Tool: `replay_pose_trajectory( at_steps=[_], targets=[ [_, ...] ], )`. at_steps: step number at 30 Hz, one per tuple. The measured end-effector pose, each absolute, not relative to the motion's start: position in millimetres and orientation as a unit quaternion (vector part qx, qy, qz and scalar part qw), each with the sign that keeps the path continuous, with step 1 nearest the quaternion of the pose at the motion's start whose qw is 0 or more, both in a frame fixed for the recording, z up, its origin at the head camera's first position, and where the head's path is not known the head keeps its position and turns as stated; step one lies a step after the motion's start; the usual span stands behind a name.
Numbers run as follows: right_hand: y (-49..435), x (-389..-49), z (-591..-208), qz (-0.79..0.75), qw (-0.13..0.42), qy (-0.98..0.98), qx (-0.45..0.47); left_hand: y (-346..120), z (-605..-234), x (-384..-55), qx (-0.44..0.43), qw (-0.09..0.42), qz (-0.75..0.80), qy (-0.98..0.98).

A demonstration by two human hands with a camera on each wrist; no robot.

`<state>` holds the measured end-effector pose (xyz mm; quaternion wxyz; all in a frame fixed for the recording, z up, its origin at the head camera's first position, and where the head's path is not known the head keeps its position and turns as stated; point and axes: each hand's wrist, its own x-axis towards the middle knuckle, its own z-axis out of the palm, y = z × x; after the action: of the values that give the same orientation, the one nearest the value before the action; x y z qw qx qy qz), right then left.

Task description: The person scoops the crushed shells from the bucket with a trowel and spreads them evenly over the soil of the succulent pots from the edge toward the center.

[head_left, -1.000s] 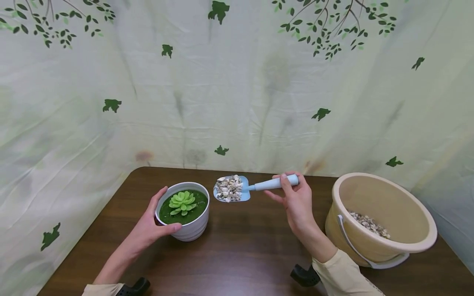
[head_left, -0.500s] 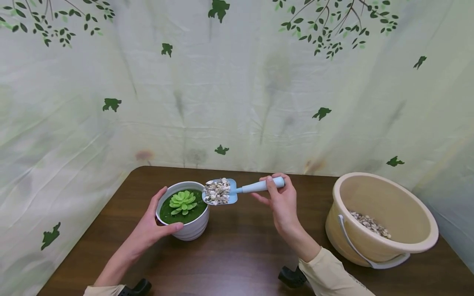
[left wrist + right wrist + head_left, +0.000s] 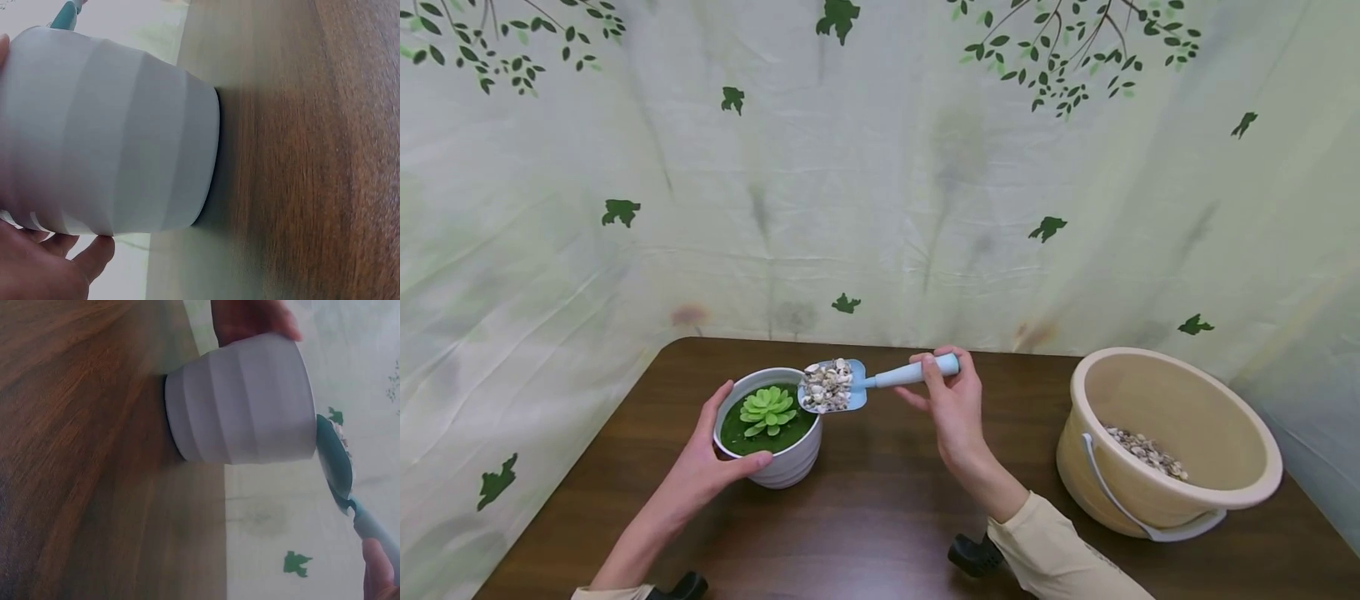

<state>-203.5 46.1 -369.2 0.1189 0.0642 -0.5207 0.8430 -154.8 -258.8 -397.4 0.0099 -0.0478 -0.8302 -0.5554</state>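
A white ribbed flower pot stands upright on the table and bears a green succulent in dark green filling. My left hand grips the pot from the left, thumb at the near rim and fingers round the far side. In my right hand is a light blue trowel, its handle pinched between thumb and fingers. Pale mixed pebbles heap on its blade. The blade's tip overlaps the pot's right rim, and in the right wrist view the trowel is right at the rim, tilted.
A beige bucket with a grey handle stands at the right of the brown wooden table. More pebbles lie in its bottom. A leaf-printed cloth hangs behind the table and along its sides.
My right hand has moved left with the loaded trowel, bringing the blade from beside the pot to over its right rim. The left hand and the pot have stayed in place.
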Motion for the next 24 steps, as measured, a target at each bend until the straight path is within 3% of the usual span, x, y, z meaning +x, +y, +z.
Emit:
replay_pose_trajectory(
  at_steps=[13, 24],
  targets=[
    [47, -207, -362, 0.829, 0.116, -0.540, 0.084, -269, -394, -162, -0.120, 0.033, -0.576, -0.808],
    [46, -213, -355, 0.819, 0.105, -0.556, 0.097, -284, -388, -184, -0.207, 0.013, -0.552, -0.808]
  ],
)
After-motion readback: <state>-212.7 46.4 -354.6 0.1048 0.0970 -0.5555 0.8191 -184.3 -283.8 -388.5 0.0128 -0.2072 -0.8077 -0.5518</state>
